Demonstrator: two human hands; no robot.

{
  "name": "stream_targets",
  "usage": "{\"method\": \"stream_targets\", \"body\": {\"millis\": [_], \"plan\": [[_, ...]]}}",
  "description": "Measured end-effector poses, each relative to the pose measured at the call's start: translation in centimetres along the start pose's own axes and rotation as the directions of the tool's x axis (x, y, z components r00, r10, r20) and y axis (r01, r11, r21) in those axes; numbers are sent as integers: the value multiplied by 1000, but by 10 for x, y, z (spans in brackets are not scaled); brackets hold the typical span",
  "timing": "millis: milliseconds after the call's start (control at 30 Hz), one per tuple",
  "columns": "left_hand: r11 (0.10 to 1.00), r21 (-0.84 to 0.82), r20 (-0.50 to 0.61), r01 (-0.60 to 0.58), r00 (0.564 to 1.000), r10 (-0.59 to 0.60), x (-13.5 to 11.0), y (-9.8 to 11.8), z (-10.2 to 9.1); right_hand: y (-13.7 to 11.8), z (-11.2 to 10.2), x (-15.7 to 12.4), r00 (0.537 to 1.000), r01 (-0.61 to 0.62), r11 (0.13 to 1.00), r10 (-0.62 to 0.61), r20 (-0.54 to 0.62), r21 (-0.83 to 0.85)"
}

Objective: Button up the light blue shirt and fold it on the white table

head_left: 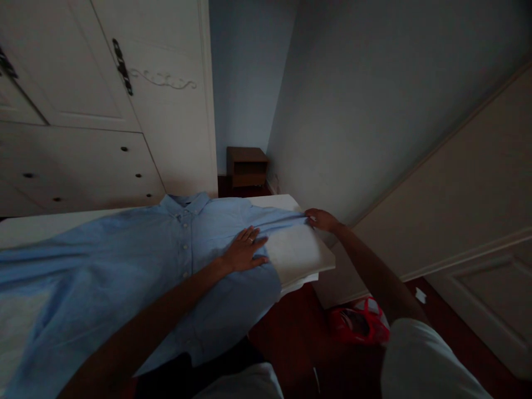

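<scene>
A light blue button-up shirt (137, 266) lies spread front-up on a white table (305, 260), its collar pointing toward the wardrobe. My left hand (245, 250) rests flat on the shirt's chest, fingers stretched out. Farther right, my right hand (320, 220) is closed on the end of the shirt's sleeve (282, 220), which runs across the table to its far corner. The shirt's lower part hangs over the near table edge.
A white wardrobe (103, 111) with drawers stands behind the table. A small brown nightstand (246, 165) sits in the corner by the blue wall. A red bag (359, 324) lies on the dark floor to the right, beside a cream door (477, 233).
</scene>
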State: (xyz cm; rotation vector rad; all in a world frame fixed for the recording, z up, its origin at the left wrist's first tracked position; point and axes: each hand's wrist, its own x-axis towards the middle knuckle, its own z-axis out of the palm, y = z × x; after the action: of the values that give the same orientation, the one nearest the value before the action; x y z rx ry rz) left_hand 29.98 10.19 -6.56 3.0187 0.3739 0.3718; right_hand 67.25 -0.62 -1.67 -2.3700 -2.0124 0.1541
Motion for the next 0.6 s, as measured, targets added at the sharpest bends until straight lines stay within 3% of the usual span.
{"method": "stream_targets", "body": {"millis": [233,367,467,600], "plan": [[1000,0,-4,-26,1000,26,-1,-2,1,-7,-23,27,973,-210,960,185,-141,-184],[999,16,-2,-35,999,35,-2,-2,0,-2,-25,42,979,-204,954,194,-64,-218],[999,23,6,-34,999,34,-2,-2,0,3,-24,42,984,-175,956,174,-22,-237],[1000,7,-3,-30,1000,30,-1,-2,1,8,-21,28,959,-279,919,254,-124,-279]]}}
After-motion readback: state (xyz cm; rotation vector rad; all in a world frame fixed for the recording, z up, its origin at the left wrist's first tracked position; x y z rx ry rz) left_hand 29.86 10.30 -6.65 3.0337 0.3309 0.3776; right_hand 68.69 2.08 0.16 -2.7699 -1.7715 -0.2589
